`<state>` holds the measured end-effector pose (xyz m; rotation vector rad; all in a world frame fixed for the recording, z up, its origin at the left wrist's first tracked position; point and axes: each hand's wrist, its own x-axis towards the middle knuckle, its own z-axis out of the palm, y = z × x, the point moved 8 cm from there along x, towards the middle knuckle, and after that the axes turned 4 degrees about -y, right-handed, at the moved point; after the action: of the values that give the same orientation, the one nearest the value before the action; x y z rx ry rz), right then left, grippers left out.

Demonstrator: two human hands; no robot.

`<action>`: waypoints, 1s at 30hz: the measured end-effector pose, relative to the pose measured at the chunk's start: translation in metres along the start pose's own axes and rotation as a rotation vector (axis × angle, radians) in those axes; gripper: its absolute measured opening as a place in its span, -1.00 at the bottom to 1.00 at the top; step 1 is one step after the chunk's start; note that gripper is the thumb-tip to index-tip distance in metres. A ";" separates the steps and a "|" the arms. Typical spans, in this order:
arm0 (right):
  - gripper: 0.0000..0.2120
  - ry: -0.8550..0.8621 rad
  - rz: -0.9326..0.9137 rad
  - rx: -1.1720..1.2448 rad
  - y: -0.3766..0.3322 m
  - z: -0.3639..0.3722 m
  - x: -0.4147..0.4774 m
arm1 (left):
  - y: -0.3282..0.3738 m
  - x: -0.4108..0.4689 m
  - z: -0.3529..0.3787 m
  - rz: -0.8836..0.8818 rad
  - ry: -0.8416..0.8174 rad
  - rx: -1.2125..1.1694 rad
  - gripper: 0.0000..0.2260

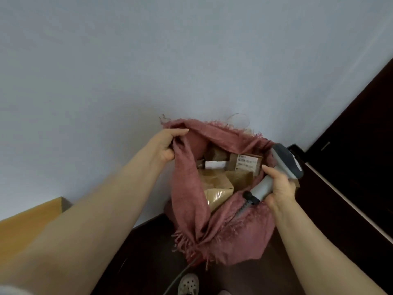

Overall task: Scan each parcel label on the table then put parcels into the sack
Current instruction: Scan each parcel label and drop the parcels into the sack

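Left hand [168,145] pinches sack [223,237] rim, right hand [278,188] grips scanner [287,160]; parcel label [247,161] print, possibly a barcode, is unreadable.

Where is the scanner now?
Head view, right of centre: the right hand grips the scanner at the right rim of the red sack.

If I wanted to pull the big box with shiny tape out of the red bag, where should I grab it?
Probably from above, through the open mouth of the sack. The taped parcel lies uppermost with its top face bare. Grip across that top, since cloth and other parcels crowd its sides.
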<state>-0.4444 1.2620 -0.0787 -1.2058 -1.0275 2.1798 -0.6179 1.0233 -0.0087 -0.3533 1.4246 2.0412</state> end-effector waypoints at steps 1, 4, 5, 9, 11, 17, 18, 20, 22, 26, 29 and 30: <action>-0.61 0.015 0.002 -0.005 0.004 -0.005 0.002 | -0.011 0.004 -0.011 -0.041 0.038 0.046 -0.78; -0.74 0.040 -0.006 -0.009 0.006 -0.013 -0.001 | -0.029 0.006 -0.025 -0.131 0.102 0.110 -0.85; -0.75 0.034 -0.029 -0.003 0.003 -0.012 -0.004 | -0.029 0.006 -0.024 -0.143 0.105 0.117 -0.87; -0.74 -0.014 -0.138 0.053 -0.016 -0.003 -0.027 | -0.014 -0.002 -0.020 -0.182 0.085 0.172 -0.90; -0.71 -0.039 -0.179 0.076 -0.027 0.000 -0.040 | -0.005 -0.009 -0.015 -0.194 0.040 0.217 -0.91; -0.57 -0.092 -0.241 0.191 -0.046 0.003 -0.058 | 0.037 -0.018 0.010 -0.066 -0.040 0.189 -0.85; -0.52 -0.110 -0.260 0.198 -0.046 0.005 -0.059 | 0.046 -0.017 0.010 -0.021 -0.038 0.150 -0.85; -0.49 -0.143 -0.283 0.193 -0.046 0.014 -0.060 | 0.058 -0.009 0.004 0.068 -0.013 0.053 -0.86; -0.50 -0.165 -0.253 0.125 -0.039 0.027 -0.053 | 0.052 0.003 -0.010 0.078 0.025 -0.043 -0.88; -0.69 -0.131 -0.126 0.034 -0.019 0.033 -0.031 | 0.005 0.024 -0.054 -0.060 0.149 0.078 -0.82; -0.67 -0.156 -0.132 0.011 -0.017 0.038 -0.026 | -0.024 0.023 -0.084 -0.139 0.228 0.167 -0.83; -0.65 -0.164 -0.137 0.009 -0.017 0.040 -0.025 | -0.029 0.021 -0.093 -0.145 0.281 0.222 -0.89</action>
<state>-0.4650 1.2398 -0.0383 -0.9357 -1.1296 2.2002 -0.6280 0.9515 -0.0774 -0.6472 1.7206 1.7474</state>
